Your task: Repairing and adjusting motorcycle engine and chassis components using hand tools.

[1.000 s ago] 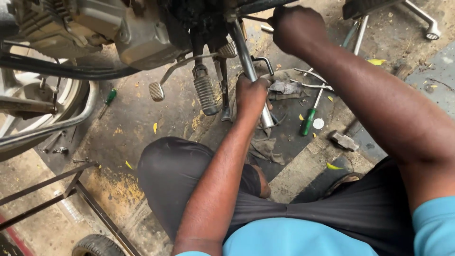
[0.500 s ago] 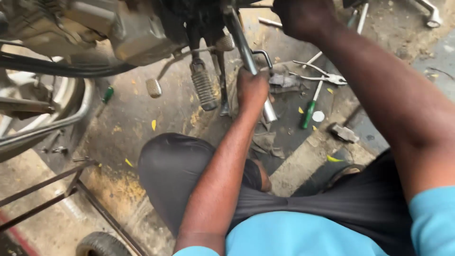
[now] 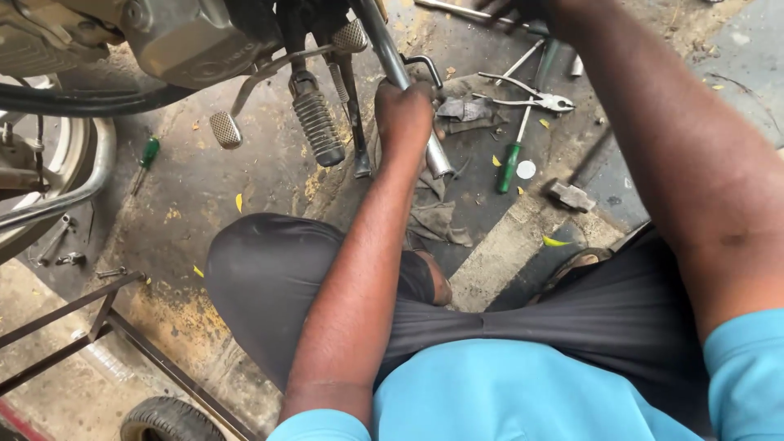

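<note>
My left hand [image 3: 404,110] is closed around a chrome tube [image 3: 437,155] that slants down from the underside of a motorcycle engine [image 3: 188,41]. A ribbed rubber footpeg [image 3: 317,126] hangs just left of that hand, with a square pedal [image 3: 224,129] further left. My right hand [image 3: 523,10] is up at the top edge by the bike, mostly cut off; its grip is hidden. I am squatting, knees in dark trousers below the arms.
On the oily concrete lie pliers [image 3: 531,98], a green-handled screwdriver [image 3: 510,163], a white cap [image 3: 526,169], a metal block [image 3: 569,194] and rags [image 3: 441,216]. A small green screwdriver [image 3: 147,155], a chrome exhaust pipe [image 3: 94,167], a metal frame [image 3: 82,318] and a tyre [image 3: 167,420] are left.
My right hand has risen toward the top of the view and is now nearly out of sight. My left hand keeps its hold on the chrome tube.
</note>
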